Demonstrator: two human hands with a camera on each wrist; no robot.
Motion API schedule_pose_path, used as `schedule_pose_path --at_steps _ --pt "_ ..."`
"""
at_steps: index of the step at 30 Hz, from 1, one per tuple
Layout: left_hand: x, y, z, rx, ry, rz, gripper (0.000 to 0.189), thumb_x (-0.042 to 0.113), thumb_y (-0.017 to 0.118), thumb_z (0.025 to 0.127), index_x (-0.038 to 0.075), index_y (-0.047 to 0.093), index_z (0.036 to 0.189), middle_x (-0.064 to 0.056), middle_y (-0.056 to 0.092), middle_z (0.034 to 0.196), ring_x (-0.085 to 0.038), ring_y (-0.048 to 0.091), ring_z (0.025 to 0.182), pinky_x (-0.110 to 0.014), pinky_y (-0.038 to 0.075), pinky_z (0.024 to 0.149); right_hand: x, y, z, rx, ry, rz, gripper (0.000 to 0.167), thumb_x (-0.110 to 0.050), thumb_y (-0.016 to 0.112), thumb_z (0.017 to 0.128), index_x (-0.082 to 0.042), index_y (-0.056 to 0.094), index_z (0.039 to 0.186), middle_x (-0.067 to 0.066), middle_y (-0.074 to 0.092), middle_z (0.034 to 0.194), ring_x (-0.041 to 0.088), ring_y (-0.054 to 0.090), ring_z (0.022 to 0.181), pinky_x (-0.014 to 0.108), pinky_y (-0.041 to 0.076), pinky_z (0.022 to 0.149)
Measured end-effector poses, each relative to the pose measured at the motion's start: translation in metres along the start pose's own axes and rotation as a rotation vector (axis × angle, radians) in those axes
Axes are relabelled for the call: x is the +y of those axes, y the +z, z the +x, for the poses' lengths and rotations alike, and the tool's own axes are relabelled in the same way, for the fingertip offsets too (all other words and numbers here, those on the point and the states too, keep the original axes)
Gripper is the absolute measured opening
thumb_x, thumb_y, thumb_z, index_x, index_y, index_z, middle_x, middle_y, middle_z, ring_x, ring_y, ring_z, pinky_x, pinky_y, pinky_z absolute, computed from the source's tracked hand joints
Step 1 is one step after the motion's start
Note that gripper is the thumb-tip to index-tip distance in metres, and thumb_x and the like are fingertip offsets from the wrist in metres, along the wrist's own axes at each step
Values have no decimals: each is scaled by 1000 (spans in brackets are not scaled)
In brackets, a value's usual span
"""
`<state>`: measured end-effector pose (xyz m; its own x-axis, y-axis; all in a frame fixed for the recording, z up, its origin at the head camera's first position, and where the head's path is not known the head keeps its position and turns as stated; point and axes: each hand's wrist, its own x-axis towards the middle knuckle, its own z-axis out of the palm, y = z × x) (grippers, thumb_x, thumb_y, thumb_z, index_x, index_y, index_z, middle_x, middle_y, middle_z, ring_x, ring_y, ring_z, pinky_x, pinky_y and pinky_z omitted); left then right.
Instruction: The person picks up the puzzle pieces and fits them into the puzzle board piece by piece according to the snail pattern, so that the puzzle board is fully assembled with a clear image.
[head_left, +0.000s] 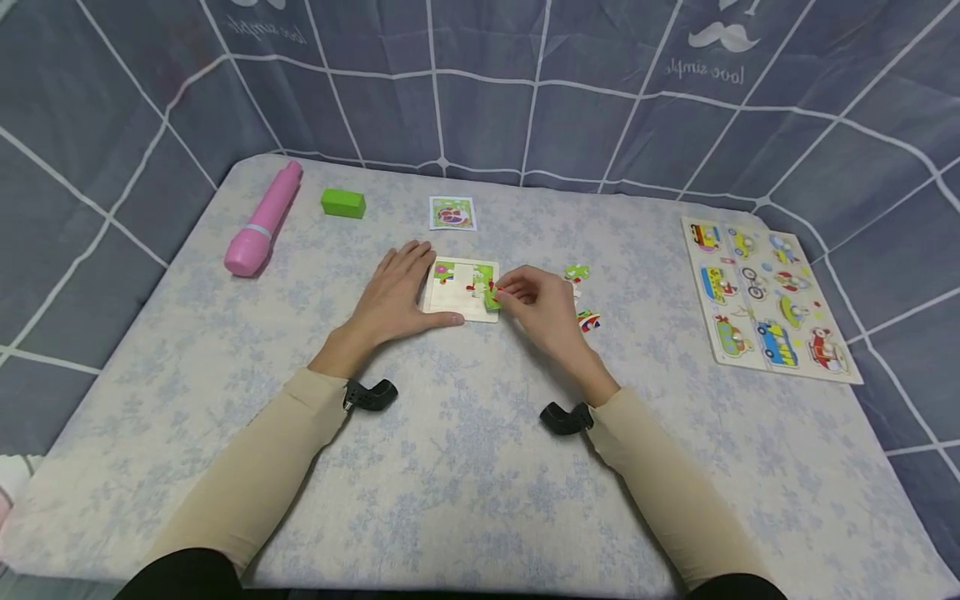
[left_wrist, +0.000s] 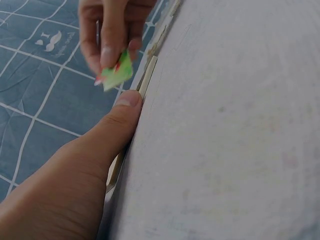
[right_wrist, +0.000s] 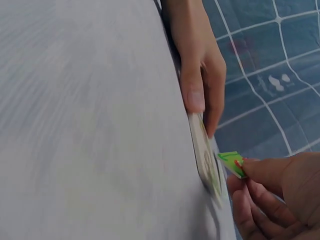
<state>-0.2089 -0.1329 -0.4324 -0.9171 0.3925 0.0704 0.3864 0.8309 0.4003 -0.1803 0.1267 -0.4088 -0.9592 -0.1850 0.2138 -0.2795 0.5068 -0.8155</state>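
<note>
A small wooden puzzle tray (head_left: 459, 309), partly filled with green pieces, lies flat mid-table. My left hand (head_left: 397, 296) rests along its left side, fingers extended and thumb (left_wrist: 129, 98) against the near edge. Between thumb and fingers, my right hand (head_left: 542, 310) pinches a green puzzle piece (right_wrist: 231, 162) with red marks. In the head view that piece appears over the tray's right side; both wrist views show it raised off the tray. Loose puzzle pieces (head_left: 588, 321) lie just right of my right hand, partly hidden by it.
Behind the tray lies a small picture card (head_left: 452, 214). A green block (head_left: 343, 203) and a pink microphone-shaped object (head_left: 262, 221) are at the back left. At the right lies a large picture puzzle board (head_left: 772, 300). Grey gridded cloth (head_left: 487, 117) hangs behind the table.
</note>
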Motion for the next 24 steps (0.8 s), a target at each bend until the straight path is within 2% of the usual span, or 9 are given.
schedule_pose_path --at_steps 6,11,18,24 --pt "1 0 -1 0 3 -11 123 74 77 80 -1 29 165 -15 23 175 -32 12 165 -48 4 136 -14 29 17 -2 -1 14 5 -10 79 95 -5 78 98 9 78 89 16 73 80 24 61 73" --pt "1 1 0 12 8 -10 123 74 77 79 -1 30 164 -15 24 175 -32 13 165 -48 4 136 -23 44 24 -6 -2 0 5 -12 80 95 -7 80 96 7 79 87 16 76 79 26 63 75" --pt "2 -1 -1 13 3 -7 124 73 79 78 -1 31 164 -16 25 174 -32 13 164 -49 5 136 -26 56 27 -44 -10 -31 5 -13 78 95 -9 81 93 3 79 82 12 73 73 21 56 66" --pt "1 -2 -2 12 9 -7 123 72 80 78 -1 31 164 -17 25 174 -32 13 164 -51 5 136 -28 57 30 -77 -61 -128 10 -15 79 96 -10 83 88 4 74 75 14 66 66 23 50 60"
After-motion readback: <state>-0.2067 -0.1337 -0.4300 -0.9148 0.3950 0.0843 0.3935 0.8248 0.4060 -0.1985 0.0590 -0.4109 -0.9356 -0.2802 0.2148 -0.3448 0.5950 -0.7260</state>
